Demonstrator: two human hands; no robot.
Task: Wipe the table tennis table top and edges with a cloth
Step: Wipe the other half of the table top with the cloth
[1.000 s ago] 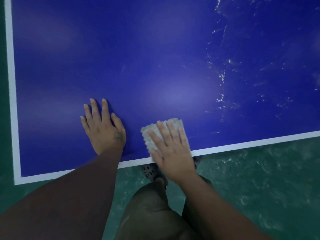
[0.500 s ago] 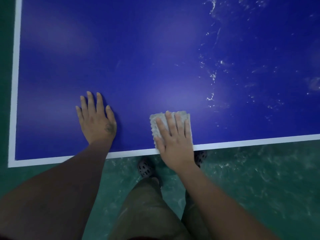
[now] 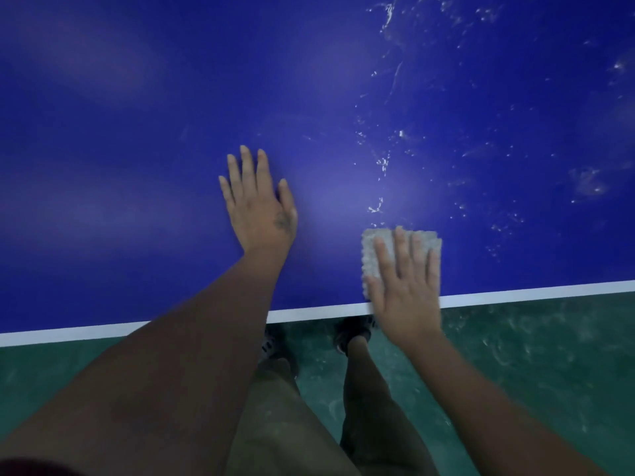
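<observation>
Pressing one cloth (image 3: 372, 257) with flat right hand (image 3: 407, 298), flat left hand (image 3: 259, 207) on one table (image 3: 137, 132)

Blue table top (image 3: 137, 166) with a white border line (image 3: 515, 293) along its near edge. White specks and streaks (image 3: 381, 163) are scattered over the right part. A pale textured cloth (image 3: 372, 255) lies flat right of centre and reaches the border line, with the right hand (image 3: 405, 297) pressed flat on it. The left hand (image 3: 259, 204) lies flat on bare blue further left, apart from the cloth.
</observation>
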